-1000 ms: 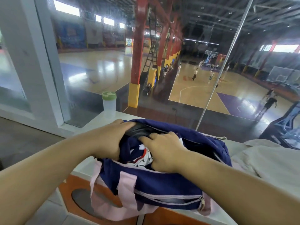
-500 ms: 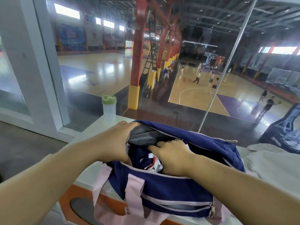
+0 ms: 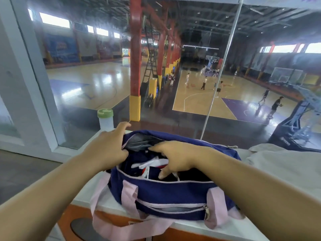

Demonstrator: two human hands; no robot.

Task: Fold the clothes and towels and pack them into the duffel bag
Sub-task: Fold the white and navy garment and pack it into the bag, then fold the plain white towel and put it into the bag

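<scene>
Forearms reach in from the lower corners of the frame to the duffel bag (image 3: 165,193), which sits low and centre on a white ledge (image 3: 83,195) with its top opening unzipped and facing up. Pink handles (image 3: 129,193) hang down its navy front past a closed zip pocket, the zip pull (image 3: 206,210) lying at the right end. At the left end of the opening the left hand (image 3: 107,148) grips the rim, thumb tucked against the grey lining and fingers over the outside, the forefinger stretched out further; this probably holds the mouth wide so the load can be settled. Inside, the right hand (image 3: 175,157) lies flat with fingers spread and straight, pressing on the folded clothes (image 3: 149,164), a mix of navy, white and red, most likely to flatten them and make room. To the right, a pale cloth (image 3: 284,164) lies loose on the ledge just beside the bag, so packing looks unfinished. Beyond the left hand a translucent bottle (image 3: 105,119) with a green lid stands against the glass. Through the window, across the upper frame, lies a basketball court (image 3: 199,101) with players. A small tag under the handles, lettering on the hoop base at the right edge and the far blue banner are all too blurred to read.
</scene>
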